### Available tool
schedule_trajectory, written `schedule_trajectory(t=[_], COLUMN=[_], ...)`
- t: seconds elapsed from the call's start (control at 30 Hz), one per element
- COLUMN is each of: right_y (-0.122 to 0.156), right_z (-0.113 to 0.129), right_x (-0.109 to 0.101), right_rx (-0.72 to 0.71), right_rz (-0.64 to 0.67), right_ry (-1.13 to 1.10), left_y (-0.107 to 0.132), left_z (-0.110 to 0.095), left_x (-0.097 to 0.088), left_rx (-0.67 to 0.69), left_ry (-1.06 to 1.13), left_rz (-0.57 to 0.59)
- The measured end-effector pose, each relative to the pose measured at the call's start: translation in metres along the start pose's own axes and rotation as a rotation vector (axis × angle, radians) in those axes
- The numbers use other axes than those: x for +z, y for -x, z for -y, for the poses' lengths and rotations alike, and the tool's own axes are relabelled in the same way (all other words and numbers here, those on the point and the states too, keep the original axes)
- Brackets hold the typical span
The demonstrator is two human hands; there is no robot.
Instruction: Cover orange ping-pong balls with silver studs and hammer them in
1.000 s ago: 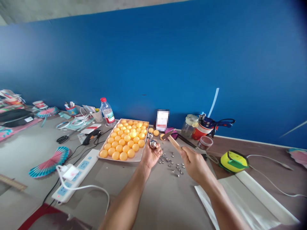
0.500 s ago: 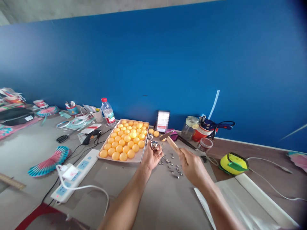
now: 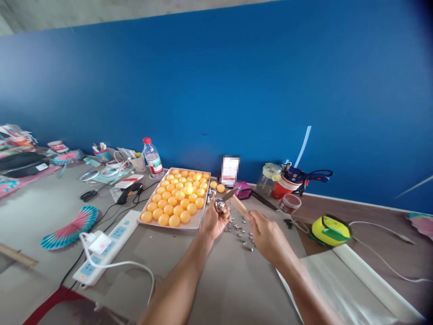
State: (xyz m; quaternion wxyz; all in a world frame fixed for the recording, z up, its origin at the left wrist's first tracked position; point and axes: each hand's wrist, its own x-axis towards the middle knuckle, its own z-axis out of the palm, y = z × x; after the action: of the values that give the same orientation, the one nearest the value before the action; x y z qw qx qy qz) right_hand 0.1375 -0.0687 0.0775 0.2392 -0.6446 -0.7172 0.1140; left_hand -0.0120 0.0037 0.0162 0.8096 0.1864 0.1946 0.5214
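Observation:
My left hand (image 3: 212,222) is closed around a small shiny silver ball (image 3: 220,206), held up just right of a tray. My right hand (image 3: 267,234) grips the wooden handle of a small hammer (image 3: 234,198), whose metal head hangs right above the silver ball. Below both hands, several small silver studs (image 3: 241,230) lie scattered on the grey table. The white tray (image 3: 198,220) holds several rows of orange balls (image 3: 176,197).
Two loose orange balls (image 3: 217,186) and a magenta object (image 3: 243,190) lie behind the hands. A water bottle (image 3: 152,158), power strip (image 3: 107,244), paper fan (image 3: 70,229), scissors (image 3: 88,196), a jar (image 3: 266,179), red cup (image 3: 284,185), yellow tool (image 3: 330,230) and white paper roll (image 3: 365,283) stand around.
My right hand has moved left, bringing the hammer head down close over the silver ball. My left hand has lifted the ball slightly and stayed near the tray.

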Motion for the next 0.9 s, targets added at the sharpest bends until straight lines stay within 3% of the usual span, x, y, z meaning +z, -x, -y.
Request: schedule_trajectory(t=[0.1, 0.27, 0.43, 0.63, 0.9], right_y=[0.0, 0.002, 0.001, 0.003, 0.004], right_z=[-0.002, -0.002, -0.002, -0.005, -0.003], right_x=[0.0, -0.008, 0.0, -0.02, -0.022], right_rx=[0.01, 0.014, 0.001, 0.002, -0.01], right_rz=[0.065, -0.059, 0.064, -0.093, -0.055], right_ry=[0.025, -0.044, 0.012, -0.138, -0.127], left_y=[0.0, 0.003, 0.004, 0.007, 0.005], left_z=[0.004, 0.001, -0.002, -0.003, -0.001], left_x=[0.001, 0.005, 0.004, 0.004, -0.003], left_rx=[0.004, 0.033, 0.018, 0.038, -0.001], left_ry=[-0.049, -0.024, -0.001, 0.069, 0.139], left_rz=[-0.014, 0.017, 0.005, 0.026, 0.057])
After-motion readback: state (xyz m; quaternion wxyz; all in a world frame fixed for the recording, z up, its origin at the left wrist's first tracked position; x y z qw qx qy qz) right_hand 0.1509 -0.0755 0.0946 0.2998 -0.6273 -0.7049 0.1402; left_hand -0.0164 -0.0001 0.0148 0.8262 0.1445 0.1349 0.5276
